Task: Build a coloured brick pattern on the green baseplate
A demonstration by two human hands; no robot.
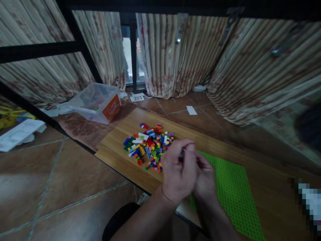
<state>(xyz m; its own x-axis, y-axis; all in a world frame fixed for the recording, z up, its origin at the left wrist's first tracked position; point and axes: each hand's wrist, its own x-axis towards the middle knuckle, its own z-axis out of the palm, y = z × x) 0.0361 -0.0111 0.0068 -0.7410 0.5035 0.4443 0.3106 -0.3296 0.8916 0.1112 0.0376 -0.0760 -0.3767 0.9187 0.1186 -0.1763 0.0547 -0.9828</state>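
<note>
My left hand (pixel 178 170) and my right hand (pixel 206 177) are pressed together above the near edge of a low wooden table (pixel 117 147). Their fingers pinch a small dark piece (pixel 182 154) that I cannot make out. A pile of several small coloured bricks (pixel 149 145) lies on the table just left of my hands. A green studded baseplate (pixel 233 194) lies flat to the right, partly under my right hand.
A clear plastic tub with an orange label (pixel 96 102) sits on the tiled floor beyond the table's left corner. Papers (pixel 20 132) lie at far left, and a white card (pixel 192 110) lies behind the table. Striped curtains (pixel 175 53) hang behind.
</note>
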